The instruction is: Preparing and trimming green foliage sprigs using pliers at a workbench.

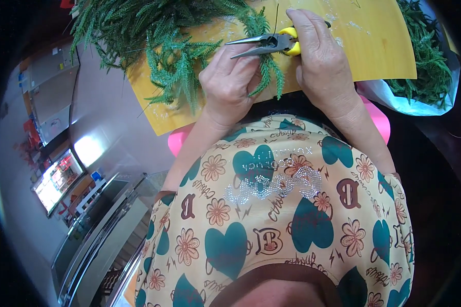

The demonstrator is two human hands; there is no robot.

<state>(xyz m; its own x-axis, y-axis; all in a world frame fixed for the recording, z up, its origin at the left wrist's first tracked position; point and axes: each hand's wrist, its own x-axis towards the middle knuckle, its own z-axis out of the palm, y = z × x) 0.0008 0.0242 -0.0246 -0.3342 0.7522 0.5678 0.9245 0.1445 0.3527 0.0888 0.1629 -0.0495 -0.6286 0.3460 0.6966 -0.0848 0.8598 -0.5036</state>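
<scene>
My right hand (323,64) is closed round the yellow handles of a pair of long-nose pliers (274,44). Their jaws point left and stand apart, passing over the fingers of my left hand. My left hand (230,82) is closed on a green artificial pine sprig (272,77), whose needles show above and below the fingers. A thin dark wire rises beside the pliers. Left of my left hand lies another pine sprig (176,69) with a whitish tinge. Fingertips of the left hand are partly hidden by the pliers.
A large heap of green pine branches (123,25) covers the far left of the yellow tabletop (384,46), with clear bits scattered about. At the right, a white bag (402,104) holds more branches (420,61). A pink seat edge (378,120) shows below the table.
</scene>
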